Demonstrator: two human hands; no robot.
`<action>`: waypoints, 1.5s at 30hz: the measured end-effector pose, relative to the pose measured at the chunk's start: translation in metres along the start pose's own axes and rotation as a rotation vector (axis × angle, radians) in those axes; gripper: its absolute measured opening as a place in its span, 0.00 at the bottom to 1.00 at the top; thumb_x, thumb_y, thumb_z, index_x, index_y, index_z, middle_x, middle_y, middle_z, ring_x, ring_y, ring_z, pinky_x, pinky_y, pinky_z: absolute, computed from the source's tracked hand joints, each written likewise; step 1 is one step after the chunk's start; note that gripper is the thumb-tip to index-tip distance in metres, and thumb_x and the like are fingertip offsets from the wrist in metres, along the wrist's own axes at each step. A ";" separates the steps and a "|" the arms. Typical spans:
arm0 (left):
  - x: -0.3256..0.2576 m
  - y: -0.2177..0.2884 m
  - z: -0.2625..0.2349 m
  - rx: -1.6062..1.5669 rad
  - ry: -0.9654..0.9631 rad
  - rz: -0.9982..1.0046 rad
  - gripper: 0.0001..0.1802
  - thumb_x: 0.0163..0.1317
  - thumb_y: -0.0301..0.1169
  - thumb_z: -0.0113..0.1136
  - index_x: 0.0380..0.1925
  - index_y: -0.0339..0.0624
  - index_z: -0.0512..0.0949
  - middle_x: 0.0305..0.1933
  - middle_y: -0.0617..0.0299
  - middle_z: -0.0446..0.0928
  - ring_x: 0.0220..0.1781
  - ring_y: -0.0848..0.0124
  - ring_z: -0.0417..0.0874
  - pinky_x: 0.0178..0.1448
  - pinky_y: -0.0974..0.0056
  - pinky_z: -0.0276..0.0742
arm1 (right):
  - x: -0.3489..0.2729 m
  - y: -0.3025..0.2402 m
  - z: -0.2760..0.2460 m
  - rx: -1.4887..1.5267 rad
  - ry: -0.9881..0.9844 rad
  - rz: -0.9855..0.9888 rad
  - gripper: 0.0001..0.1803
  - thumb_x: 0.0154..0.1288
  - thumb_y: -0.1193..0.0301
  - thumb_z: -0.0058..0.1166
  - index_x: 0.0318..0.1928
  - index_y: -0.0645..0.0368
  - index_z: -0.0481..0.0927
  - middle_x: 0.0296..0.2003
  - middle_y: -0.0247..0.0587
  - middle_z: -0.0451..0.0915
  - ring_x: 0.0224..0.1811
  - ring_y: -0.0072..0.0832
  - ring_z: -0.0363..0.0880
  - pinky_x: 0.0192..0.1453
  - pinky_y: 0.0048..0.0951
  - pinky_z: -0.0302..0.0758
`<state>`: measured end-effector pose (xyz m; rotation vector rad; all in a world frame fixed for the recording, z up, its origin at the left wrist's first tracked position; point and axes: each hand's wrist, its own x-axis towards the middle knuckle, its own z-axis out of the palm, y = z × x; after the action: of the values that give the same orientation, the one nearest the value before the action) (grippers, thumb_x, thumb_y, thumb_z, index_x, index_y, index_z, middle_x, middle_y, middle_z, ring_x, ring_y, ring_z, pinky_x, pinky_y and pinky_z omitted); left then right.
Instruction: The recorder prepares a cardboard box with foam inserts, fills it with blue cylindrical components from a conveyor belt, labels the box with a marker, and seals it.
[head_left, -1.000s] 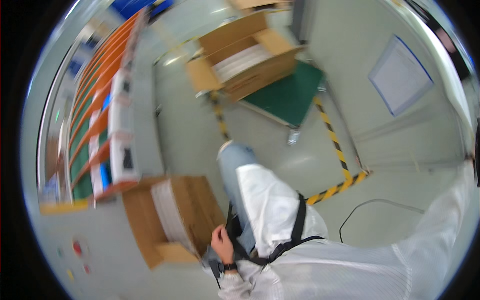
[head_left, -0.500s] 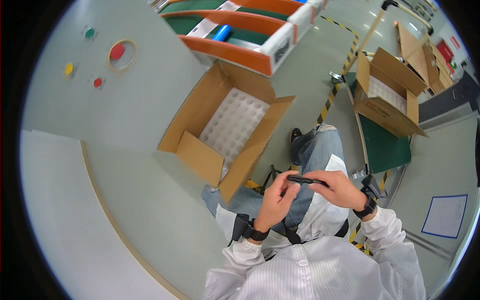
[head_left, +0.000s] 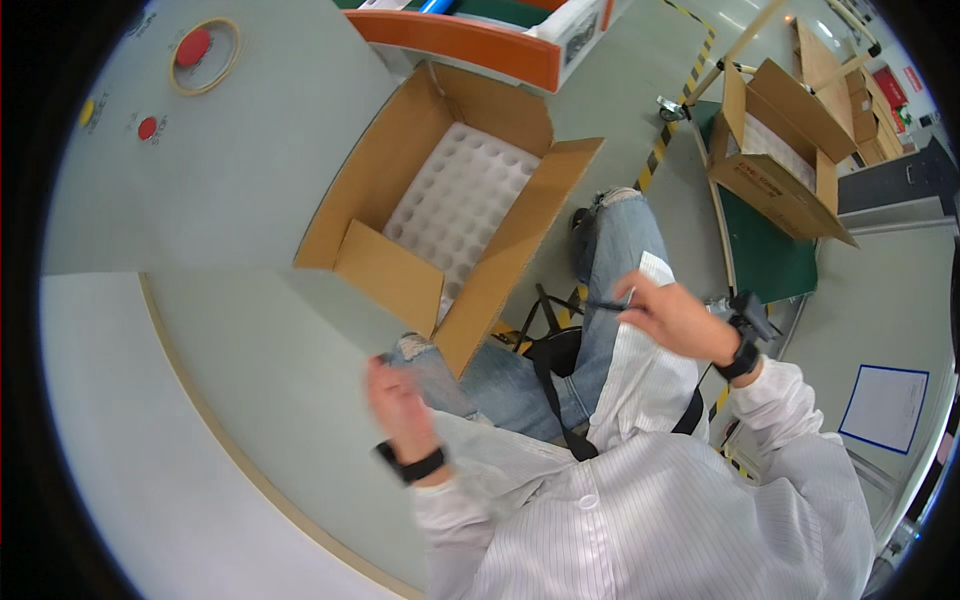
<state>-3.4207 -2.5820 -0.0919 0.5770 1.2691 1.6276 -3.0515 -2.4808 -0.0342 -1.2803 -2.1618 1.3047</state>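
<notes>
The scene is viewed by 1 head-worn fisheye camera, aimed steeply downward from above the person's white striped coat (head_left: 650, 520) and lap. The near forearms are seen entering from the lower edge. The pale grey curved-edged table (head_left: 200, 330) and the open brown cardboard box (head_left: 400, 270) are taken in close, the grey floor (head_left: 890, 300) farther off. Straight lines are bent toward the rim.

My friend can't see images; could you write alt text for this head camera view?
A seated person's right hand holds a thin dark tool while the left hand hangs empty beside an open cardboard box lined with a white dimpled tray.
</notes>
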 end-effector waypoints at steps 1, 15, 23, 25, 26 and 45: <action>0.007 0.010 -0.050 0.058 0.190 0.050 0.10 0.73 0.34 0.45 0.43 0.40 0.70 0.28 0.71 0.65 0.25 0.83 0.64 0.34 0.76 0.64 | -0.002 0.003 -0.014 0.011 0.004 0.041 0.14 0.67 0.72 0.53 0.49 0.57 0.65 0.20 0.41 0.77 0.23 0.37 0.78 0.27 0.30 0.69; 0.059 -0.052 0.122 1.563 -0.626 0.390 0.24 0.65 0.41 0.56 0.54 0.36 0.71 0.47 0.46 0.74 0.48 0.49 0.75 0.51 0.54 0.71 | 0.039 0.033 0.031 1.002 0.112 -0.170 0.22 0.64 0.69 0.60 0.55 0.59 0.69 0.38 0.33 0.75 0.41 0.20 0.77 0.46 0.23 0.75; 0.158 -0.039 0.057 1.428 -0.390 0.117 0.24 0.62 0.48 0.59 0.32 0.31 0.78 0.28 0.46 0.72 0.33 0.51 0.73 0.39 0.55 0.69 | 0.111 0.059 0.082 0.978 0.375 0.007 0.13 0.72 0.69 0.48 0.49 0.62 0.79 0.33 0.30 0.78 0.36 0.16 0.76 0.40 0.19 0.74; 0.170 -0.039 0.057 1.382 -0.354 0.023 0.26 0.62 0.48 0.60 0.27 0.30 0.77 0.26 0.46 0.71 0.30 0.52 0.72 0.37 0.55 0.68 | 0.133 0.068 0.097 0.916 0.411 0.026 0.12 0.71 0.69 0.50 0.48 0.63 0.80 0.29 0.31 0.79 0.32 0.17 0.76 0.37 0.21 0.75; 0.172 -0.040 0.056 1.440 -0.343 0.072 0.26 0.61 0.48 0.61 0.26 0.29 0.77 0.25 0.47 0.71 0.28 0.54 0.71 0.35 0.55 0.68 | 0.145 0.071 0.104 0.860 0.456 0.012 0.11 0.67 0.70 0.54 0.44 0.63 0.80 0.26 0.32 0.79 0.29 0.16 0.75 0.34 0.21 0.74; 0.170 -0.041 0.062 1.201 -0.325 -0.124 0.22 0.62 0.44 0.62 0.34 0.30 0.80 0.28 0.59 0.75 0.29 0.72 0.72 0.36 0.66 0.70 | 0.203 0.086 0.158 0.771 0.611 -0.039 0.08 0.59 0.72 0.58 0.35 0.63 0.76 0.23 0.40 0.77 0.24 0.21 0.74 0.30 0.27 0.72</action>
<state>-3.4271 -2.4031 -0.1394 1.3628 1.8889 0.4739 -3.2190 -2.3859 -0.2249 -1.0882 -1.0959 1.3037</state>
